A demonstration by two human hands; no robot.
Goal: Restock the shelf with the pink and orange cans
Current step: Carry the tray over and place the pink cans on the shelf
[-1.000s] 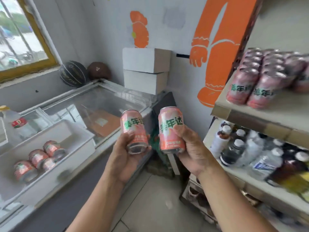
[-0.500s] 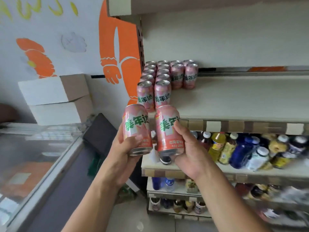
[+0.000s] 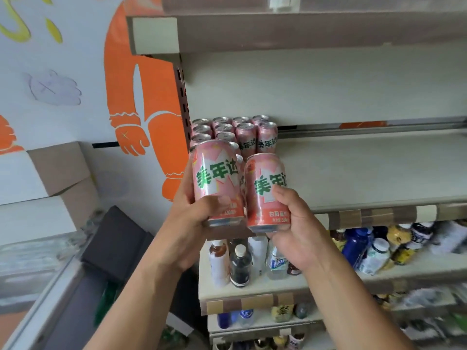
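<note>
My left hand (image 3: 188, 223) grips a pink and orange can (image 3: 216, 181) with green lettering, held upright. In my right hand (image 3: 300, 233) is a second, matching can (image 3: 265, 192), just to the right of the first and a little lower. Both cans are raised in front of the left end of the middle shelf (image 3: 366, 173). Several identical cans (image 3: 240, 132) stand in rows at that shelf's back left corner, partly hidden behind the can in my left hand.
The shelf surface right of the stocked cans is bare. Bottled drinks (image 3: 366, 248) fill the lower shelf (image 3: 252, 289). Stacked white cardboard boxes (image 3: 43, 188) and a glass-topped freezer (image 3: 30, 269) are at left. An upper shelf (image 3: 303, 31) overhangs.
I have turned from the freezer to face the shelf. Both hands have lifted the cans from below the shelf edge up to the level of the middle shelf.
</note>
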